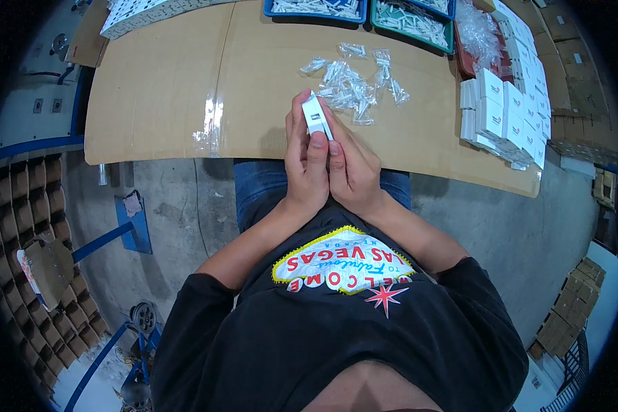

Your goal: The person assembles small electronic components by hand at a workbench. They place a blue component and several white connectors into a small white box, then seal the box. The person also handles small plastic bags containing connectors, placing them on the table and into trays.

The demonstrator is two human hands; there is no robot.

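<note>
Both my hands hold one small white box (315, 115) above the near edge of the cardboard-covered table (165, 96). My left hand (303, 165) wraps its left side, with the thumb pressed on the lower end. On the other side my right hand (356, 165) closes round it, its thumb beside the left one. The box is tilted, its far end pointing up and slightly left; a dark printed mark shows on its face. Just beyond my fingers lies a loose pile of small clear plastic bags (347, 86) with white pieces inside.
Along the far edge stand a blue tray (316, 18) and a green tray (412, 42), both filled with small white parts. At the right are stacked white boxes (491, 103) and a red tray (465, 58) of clear plastic. A long patterned white box (141, 17) sits far left.
</note>
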